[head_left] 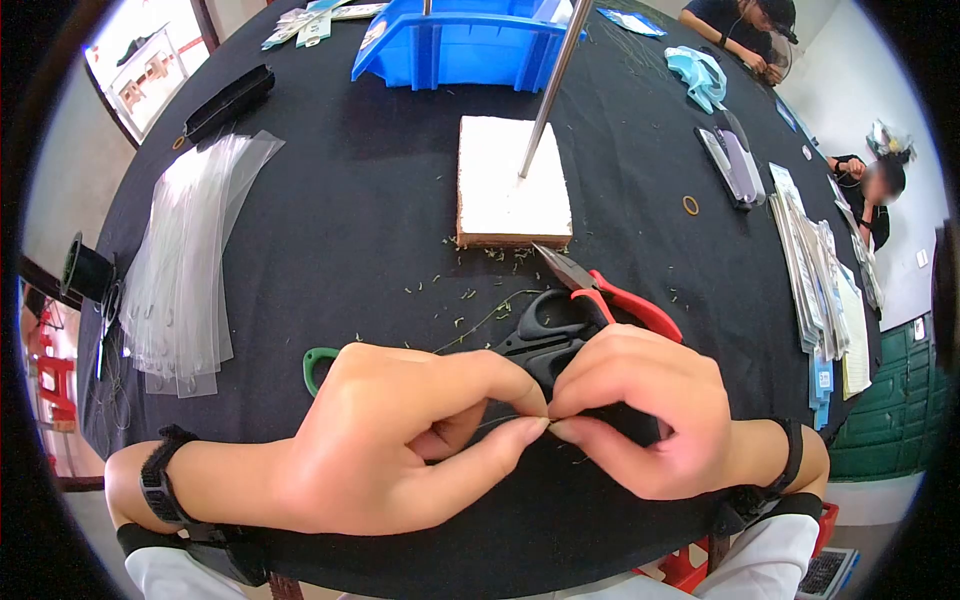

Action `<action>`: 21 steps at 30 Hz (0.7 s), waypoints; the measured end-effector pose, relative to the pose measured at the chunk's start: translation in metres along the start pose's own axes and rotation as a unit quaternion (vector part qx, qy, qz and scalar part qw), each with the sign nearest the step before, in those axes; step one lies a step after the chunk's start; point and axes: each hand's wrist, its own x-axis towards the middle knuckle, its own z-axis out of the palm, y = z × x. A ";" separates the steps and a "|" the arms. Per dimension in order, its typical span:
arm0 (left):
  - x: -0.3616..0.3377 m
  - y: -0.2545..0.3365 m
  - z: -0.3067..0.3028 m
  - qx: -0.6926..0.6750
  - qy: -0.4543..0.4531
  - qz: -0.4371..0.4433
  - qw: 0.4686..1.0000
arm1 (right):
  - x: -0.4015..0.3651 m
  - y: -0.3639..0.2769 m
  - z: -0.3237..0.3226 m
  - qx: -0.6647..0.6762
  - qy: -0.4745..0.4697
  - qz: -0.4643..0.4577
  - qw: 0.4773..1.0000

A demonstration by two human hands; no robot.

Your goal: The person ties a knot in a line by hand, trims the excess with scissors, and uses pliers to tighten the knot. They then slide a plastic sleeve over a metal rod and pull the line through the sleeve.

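Note:
My left hand (390, 440) and my right hand (650, 410) meet near the table's front edge. Both are closed in a pinch, thumb and forefinger tips almost touching. A thin thread (500, 419) runs into the left pinch; its end between the fingertips is too small to make out. Just beyond the hands lie black-handled scissors (550, 325), partly covered by my fingers. Red-handled pliers (640, 305) rest against them, jaws pointing toward the block. A green ring-shaped handle (315, 368) shows beside my left hand, the rest hidden.
A white-topped block (505, 190) holds an upright metal rod (550, 100), with a blue bin (470, 50) behind. Clear plastic sleeves (185, 270) lie left; a stapler (735, 165) and packets (810, 265) lie right. Two people sit at the far right edge.

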 end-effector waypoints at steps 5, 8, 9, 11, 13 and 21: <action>0.000 0.000 0.000 -0.043 0.005 -0.035 0.998 | 0.001 -0.002 -0.002 0.033 -0.016 0.040 0.999; -0.001 0.000 0.000 -0.050 0.003 -0.037 0.998 | 0.003 -0.003 0.000 -0.034 0.011 -0.003 0.999; -0.001 0.000 0.000 -0.053 0.001 -0.040 0.998 | 0.003 -0.004 0.001 -0.051 0.017 -0.015 0.998; -0.001 -0.001 0.001 -0.053 -0.004 -0.040 0.998 | 0.002 -0.004 0.001 -0.078 0.019 -0.040 0.996; -0.001 -0.001 0.001 -0.052 -0.008 -0.040 0.998 | 0.001 -0.003 0.001 -0.099 0.012 -0.067 0.993; -0.001 -0.001 0.003 -0.061 0.004 -0.051 0.997 | 0.001 0.000 0.001 -0.050 0.006 -0.047 0.998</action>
